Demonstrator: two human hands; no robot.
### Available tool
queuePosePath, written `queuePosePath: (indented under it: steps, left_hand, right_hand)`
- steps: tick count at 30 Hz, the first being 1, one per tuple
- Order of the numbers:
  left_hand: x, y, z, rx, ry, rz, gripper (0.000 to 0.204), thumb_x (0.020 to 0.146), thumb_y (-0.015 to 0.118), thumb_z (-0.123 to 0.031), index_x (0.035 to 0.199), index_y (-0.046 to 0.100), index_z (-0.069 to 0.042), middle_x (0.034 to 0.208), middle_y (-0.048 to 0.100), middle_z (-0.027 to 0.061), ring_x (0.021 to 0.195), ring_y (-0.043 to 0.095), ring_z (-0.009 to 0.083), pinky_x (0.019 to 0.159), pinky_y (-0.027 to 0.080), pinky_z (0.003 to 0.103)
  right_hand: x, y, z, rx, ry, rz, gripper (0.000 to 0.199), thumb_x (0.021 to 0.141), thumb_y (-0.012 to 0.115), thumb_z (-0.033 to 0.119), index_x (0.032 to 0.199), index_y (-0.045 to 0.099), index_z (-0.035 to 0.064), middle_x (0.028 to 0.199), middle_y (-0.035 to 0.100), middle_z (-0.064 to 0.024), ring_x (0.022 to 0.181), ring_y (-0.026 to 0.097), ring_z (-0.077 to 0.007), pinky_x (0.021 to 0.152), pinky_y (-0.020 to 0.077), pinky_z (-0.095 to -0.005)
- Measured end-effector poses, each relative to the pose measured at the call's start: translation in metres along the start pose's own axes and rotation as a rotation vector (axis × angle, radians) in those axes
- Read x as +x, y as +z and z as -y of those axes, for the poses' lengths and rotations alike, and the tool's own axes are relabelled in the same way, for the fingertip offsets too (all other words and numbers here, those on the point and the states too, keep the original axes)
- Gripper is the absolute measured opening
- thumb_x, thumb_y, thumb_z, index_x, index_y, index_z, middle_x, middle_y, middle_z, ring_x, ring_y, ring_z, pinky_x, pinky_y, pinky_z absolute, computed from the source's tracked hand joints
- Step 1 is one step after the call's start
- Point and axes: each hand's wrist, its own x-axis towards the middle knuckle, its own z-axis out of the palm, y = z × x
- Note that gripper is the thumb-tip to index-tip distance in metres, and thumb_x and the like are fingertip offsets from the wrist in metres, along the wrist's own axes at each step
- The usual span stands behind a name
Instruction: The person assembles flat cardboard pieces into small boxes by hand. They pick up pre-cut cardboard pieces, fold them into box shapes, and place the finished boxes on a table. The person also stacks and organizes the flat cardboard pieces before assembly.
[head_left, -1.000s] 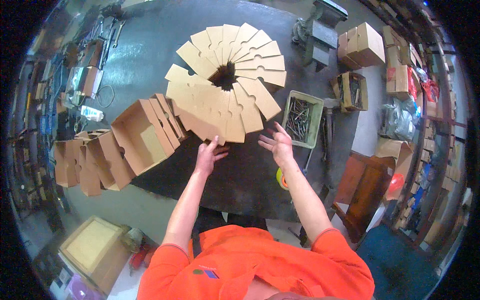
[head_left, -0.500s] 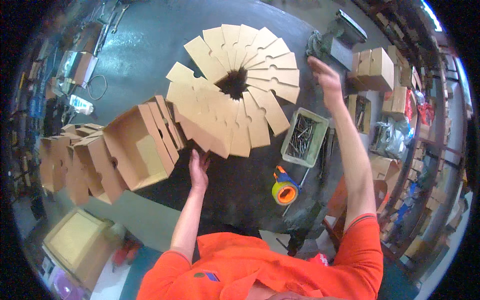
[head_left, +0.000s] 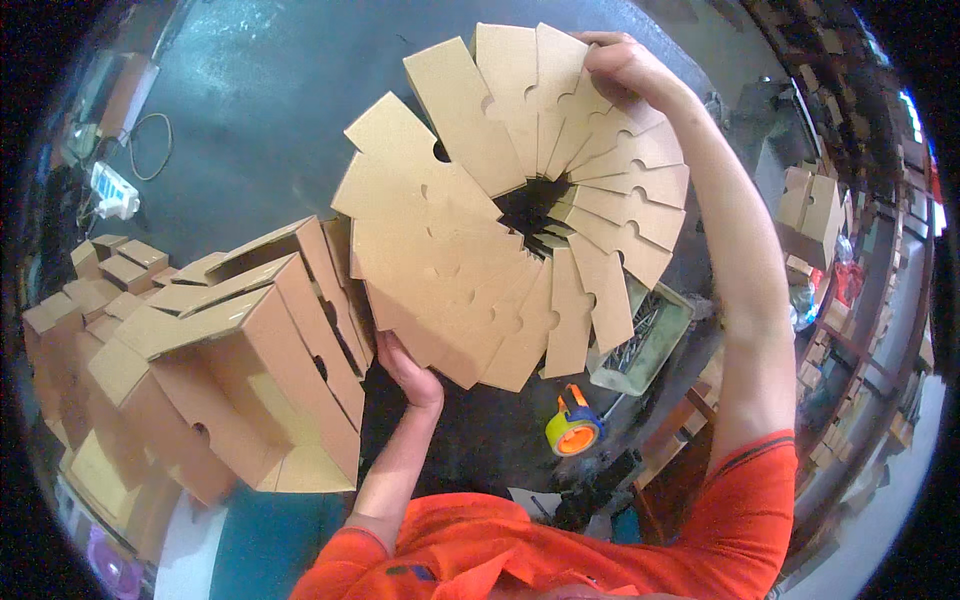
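A tall ring of folded tan cardboard boxes (head_left: 430, 215), fanned in a spiral round a dark hole, stands on the dark tabletop. Many of their ends carry half-round notches. My right hand (head_left: 630, 68) reaches over the far right of the ring, its fingers curled on the outer edge. At the near left side, my left hand (head_left: 408, 372) presses against the lower edge, with its fingertips partly hidden by the cardboard. Just left of that hand is an opened cardboard box (head_left: 325, 400), its hollow inside showing, with more boxes leaning behind it.
A pale bin (head_left: 655, 345) of metal pieces sits partly behind the ring. Nearer me lies an orange and yellow tape dispenser (head_left: 573, 428). A white power strip (head_left: 114, 190) with a cable lies far left. Loaded shelving (head_left: 880, 300) runs along the right.
My right hand has come from the air beside the ring onto its far right edge. My left hand has moved against its near side. The ring and boxes now appear larger.
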Motion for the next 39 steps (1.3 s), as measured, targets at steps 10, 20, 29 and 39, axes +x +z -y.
queuePosePath:
  steps: [10,20,29,39]
  left_hand:
    - [0.013,0.003,-0.004,-0.054,-0.100,-0.015,0.039,0.095,0.033,-0.024,0.116,0.048,0.005,0.117,0.051,0.0161,0.107,0.048,0.0259,0.094,0.034,0.035]
    - [0.009,-0.016,0.036,0.300,0.183,-0.038,0.036,0.093,0.039,-0.019,0.118,0.047,0.005,0.120,0.048,0.0189,0.109,0.048,0.0306,0.094,0.037,0.036]
    - [0.019,-0.003,0.004,0.069,0.090,0.041,0.038,0.096,0.032,-0.022,0.113,0.050,0.006,0.113,0.050,0.0149,0.102,0.051,0.0245,0.090,0.038,0.033]
    - [0.019,0.008,-0.014,-0.031,0.000,0.051,0.037,0.095,0.033,-0.023,0.111,0.050,0.006,0.110,0.052,0.0143,0.100,0.052,0.0232,0.091,0.036,0.033]
  right_hand:
    - [0.009,-0.012,0.000,-0.068,-0.243,-0.062,0.056,0.068,0.052,0.012,0.124,0.053,0.0108,0.117,0.058,-0.0123,0.103,0.055,-0.0217,0.089,0.0425,-0.0311]
    - [-0.003,0.052,0.089,-0.235,-0.260,-0.114,0.040,0.063,0.056,0.023,0.100,0.066,0.0120,0.099,0.065,-0.0130,0.097,0.059,-0.0277,0.084,0.0462,-0.0318]
    - [0.011,0.066,0.070,-0.242,-0.337,-0.614,0.019,0.064,0.052,0.021,0.067,0.068,0.0109,0.074,0.064,-0.0138,0.074,0.061,-0.0335,0.069,0.0500,-0.0382]
    - [0.029,0.070,0.043,-0.295,-0.310,-0.805,0.019,0.062,0.052,0.022,0.068,0.068,0.0143,0.073,0.064,-0.0130,0.074,0.062,-0.0330,0.067,0.0499,-0.0394]
